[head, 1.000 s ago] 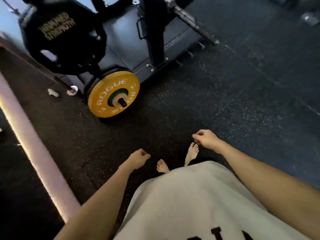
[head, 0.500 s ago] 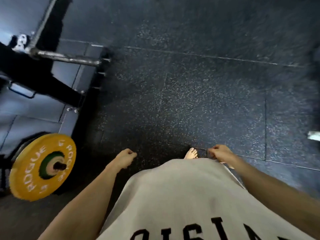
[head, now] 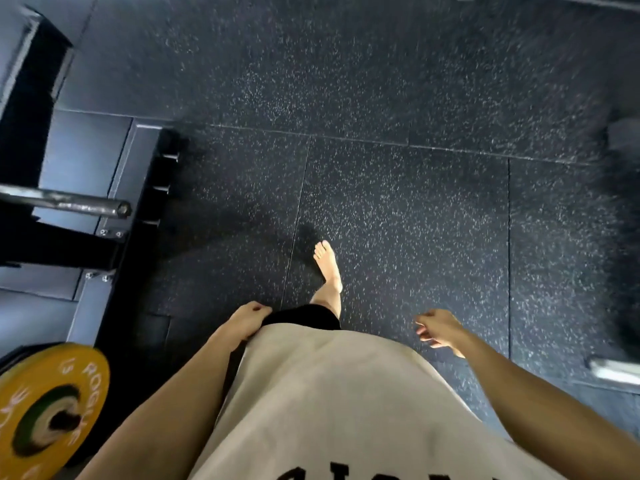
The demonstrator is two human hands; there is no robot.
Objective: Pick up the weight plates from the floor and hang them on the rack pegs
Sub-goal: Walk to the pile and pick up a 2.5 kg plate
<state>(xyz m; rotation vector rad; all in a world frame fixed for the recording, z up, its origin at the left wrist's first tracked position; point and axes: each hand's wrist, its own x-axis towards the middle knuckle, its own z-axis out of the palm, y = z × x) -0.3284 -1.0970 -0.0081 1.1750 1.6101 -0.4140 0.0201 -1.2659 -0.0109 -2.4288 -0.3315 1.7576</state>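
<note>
The yellow weight plate sits at the lower left corner of your view, upright on a peg of the rack, its face toward you with "ROGUE" printed on it; its left and lower edges are cut off by the frame and motion blur smears its green centre. Neither grip is on it. Your left hand hangs well to the right of the plate and a little farther forward, its fingers loosely curled, holding nothing and resting against the hem of your beige shirt. Your right hand is farther right of the plate again, on the other side of your body, fingers loosely bent and apart, also holding nothing, above the floor.

Above the plate, a bare steel bar sticks out of the rack toward the right, its end free. The black rack frame runs off the left edge, so you cannot see its full shape.

Right of the plate, beyond your shirt, one bare foot is planted on the dark speckled rubber floor; the other foot is hidden under the shirt. At the far right edge a pale object and a dark shape above it are too blurred to identify.
</note>
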